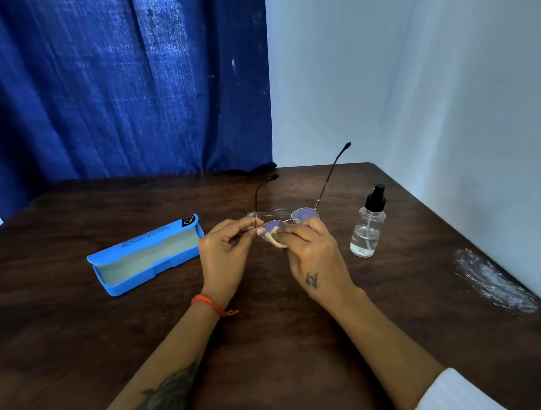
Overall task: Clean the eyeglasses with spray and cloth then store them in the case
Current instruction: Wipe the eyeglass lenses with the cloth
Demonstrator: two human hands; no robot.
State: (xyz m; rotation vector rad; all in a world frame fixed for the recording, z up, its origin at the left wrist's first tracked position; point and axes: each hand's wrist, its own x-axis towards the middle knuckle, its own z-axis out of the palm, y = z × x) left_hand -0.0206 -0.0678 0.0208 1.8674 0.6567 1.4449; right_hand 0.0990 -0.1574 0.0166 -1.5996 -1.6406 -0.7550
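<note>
While hands (264, 245) pinch eyeglasses (294, 217) and cloth (275, 237), dark wooden table (269, 344), blue curtain (118, 87), white wall (412, 74)

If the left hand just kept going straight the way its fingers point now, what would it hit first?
The left hand pinches the eyeglasses at the hinge, its fingers pointing right. Going on, it would probably meet the cloth and the right hand on the lens first; depth is hard to judge.
</note>
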